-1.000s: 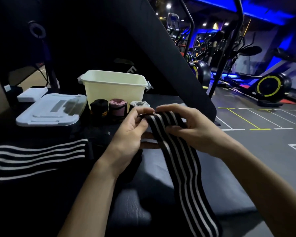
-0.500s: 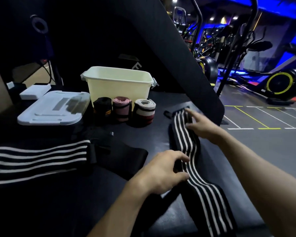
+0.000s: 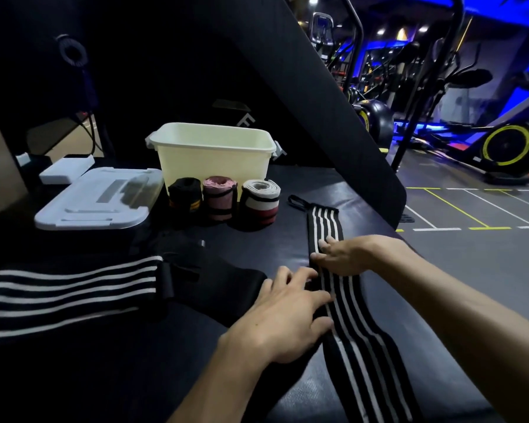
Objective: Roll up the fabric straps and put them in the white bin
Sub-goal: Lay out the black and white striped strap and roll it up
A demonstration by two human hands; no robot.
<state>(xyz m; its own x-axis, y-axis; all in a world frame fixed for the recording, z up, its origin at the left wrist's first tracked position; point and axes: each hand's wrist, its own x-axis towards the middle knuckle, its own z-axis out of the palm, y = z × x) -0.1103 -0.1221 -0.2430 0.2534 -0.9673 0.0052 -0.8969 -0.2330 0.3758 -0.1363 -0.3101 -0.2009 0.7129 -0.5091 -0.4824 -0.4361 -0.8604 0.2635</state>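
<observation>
Left hand (image 3: pixel 283 312) lay flat, fingers spread and nearly straight, pressed on the left edge of the striped strap (image 3: pixel 345 303); nothing gripped. Right hand (image 3: pixel 344 256) sat just beyond it, fingers extended across the strap's width, palm down, also pressing, not pinching.

Left to right:
- One more striped strap (image 3: pixel 64 290), unrolled, long axis running left-right, near end cut off by frame edge.
- One grey lid (image 3: pixel 98 199) lying flat, with one small white box (image 3: pixel 68 169) behind it.
- One black piece of fabric (image 3: pixel 214 276) bunched between the two straps; too dark to tell shape, possibly more than one item.
- Three rolled straps standing on end in a row, just in front of the white bin (image 3: pixel 213 157): black roll (image 3: pixel 185 195), pink roll (image 3: pixel 220 196), white-and-red roll (image 3: pixel 260 203). Neighbours appeared to touch.
- One white bin, open top, upright; inside not visible.
- Striped strap under the hands: flat on the dark padded bench (image 3: pixel 287 242), unrolled, long axis running from near-right corner away toward the bin's right side. Four white stripes along its length. Thin black loop (image 3: pixel 298 201) at the far end, pointing toward the rolls. Near end ran out of frame at bottom.
</observation>
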